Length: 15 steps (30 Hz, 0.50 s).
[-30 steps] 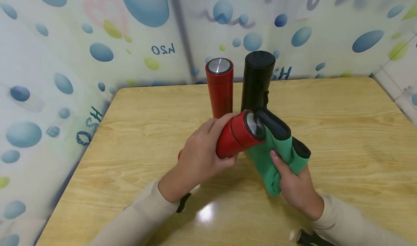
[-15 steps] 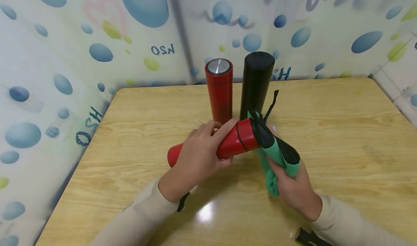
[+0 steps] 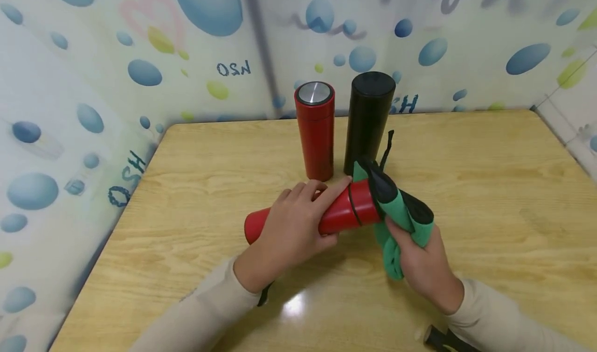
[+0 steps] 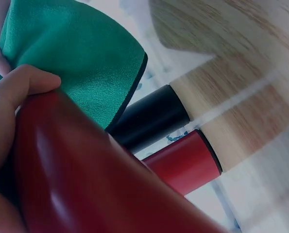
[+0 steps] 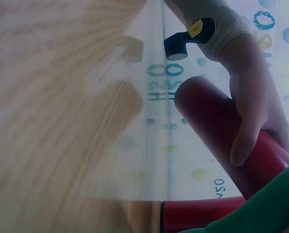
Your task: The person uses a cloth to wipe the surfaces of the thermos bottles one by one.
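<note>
My left hand (image 3: pixel 291 227) grips a red thermos flask (image 3: pixel 340 212) that lies tilted above the table, its capped end toward the right. In the left wrist view that flask (image 4: pixel 86 174) fills the foreground. The right hand (image 3: pixel 426 264) holds a green cloth with a black underside (image 3: pixel 394 251) bunched over the capped end, which hides the lid's top. In the left wrist view, the cloth (image 4: pixel 86 58) spreads beyond my left fingers. My right hand is out of sight in the right wrist view, where a bit of the cloth (image 5: pixel 261 208) shows.
A second red flask (image 3: pixel 317 139) with a silver lid stands upright behind my hands. Beside it on the right stands a black flask (image 3: pixel 368 124). Both are on the wooden table (image 3: pixel 196 176), against a patterned wall (image 3: pixel 280 46).
Both hands first tilted the red flask's capped end away from view, and the cloth came over its silver lid. Since half a second ago, flask and left hand have shifted slightly right and nearer.
</note>
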### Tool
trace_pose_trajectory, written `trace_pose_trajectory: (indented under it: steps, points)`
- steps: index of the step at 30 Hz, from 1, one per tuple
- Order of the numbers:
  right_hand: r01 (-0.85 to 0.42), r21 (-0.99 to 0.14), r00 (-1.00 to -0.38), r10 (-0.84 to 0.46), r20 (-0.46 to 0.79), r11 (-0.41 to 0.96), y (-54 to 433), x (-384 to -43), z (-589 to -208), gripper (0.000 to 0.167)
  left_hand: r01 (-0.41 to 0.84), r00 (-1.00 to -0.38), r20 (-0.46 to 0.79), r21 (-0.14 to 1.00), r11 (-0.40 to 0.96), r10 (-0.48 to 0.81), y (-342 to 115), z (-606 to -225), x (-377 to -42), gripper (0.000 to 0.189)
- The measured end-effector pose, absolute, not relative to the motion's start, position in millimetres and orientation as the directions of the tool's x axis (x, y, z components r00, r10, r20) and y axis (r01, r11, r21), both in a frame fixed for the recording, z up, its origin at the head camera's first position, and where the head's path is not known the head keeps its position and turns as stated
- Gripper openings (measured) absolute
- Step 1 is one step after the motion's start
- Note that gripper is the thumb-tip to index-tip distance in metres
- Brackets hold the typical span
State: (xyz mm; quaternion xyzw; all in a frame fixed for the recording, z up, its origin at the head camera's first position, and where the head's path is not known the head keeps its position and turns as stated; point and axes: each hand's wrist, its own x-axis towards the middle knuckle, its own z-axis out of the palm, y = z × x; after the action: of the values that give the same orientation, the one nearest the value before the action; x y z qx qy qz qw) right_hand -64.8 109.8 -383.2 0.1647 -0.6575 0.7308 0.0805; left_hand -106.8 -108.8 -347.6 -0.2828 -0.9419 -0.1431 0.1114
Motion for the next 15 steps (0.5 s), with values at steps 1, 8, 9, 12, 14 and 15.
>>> trace_pose_trajectory:
  steps: [1, 8, 9, 12, 14, 15]
  points:
    - [-0.334, -0.935, -0.934, -0.092, 0.346, -0.122, 109.9, -64.9, -382.5, 0.040, 0.564, -0.813, 0.306, 0.205, 0.800, 0.495, -108.7, -347.6, -107.2, 0.098]
    - [-0.464, -0.876, -0.873, -0.098, 0.477, -0.133, 106.3, -67.2, -375.8, 0.052, 0.513, -0.850, 0.287, 0.259, 0.819, 0.442, -108.4, -349.0, -109.1, 0.093]
    - [-0.477, -0.870, -0.866, -0.099, 0.490, -0.127, 105.7, -67.7, -375.0, 0.053, 0.511, -0.853, 0.275, 0.265, 0.818, 0.444, -108.3, -348.9, -109.1, 0.092]
    - [-0.513, -0.846, -0.843, -0.099, 0.528, -0.146, 104.9, -69.0, -374.3, 0.052, 0.513, -0.856, 0.242, 0.282, 0.811, 0.457, -107.4, -348.5, -109.0, 0.094]
    - [-0.523, -0.834, -0.834, -0.100, 0.543, -0.175, 105.2, -70.1, -374.2, 0.051, 0.517, -0.855, 0.227, 0.292, 0.804, 0.467, -106.8, -348.2, -108.4, 0.096]
    - [-0.522, -0.831, -0.832, -0.100, 0.546, -0.192, 105.6, -70.7, -374.3, 0.051, 0.520, -0.853, 0.223, 0.294, 0.802, 0.471, -106.5, -348.3, -108.1, 0.096]
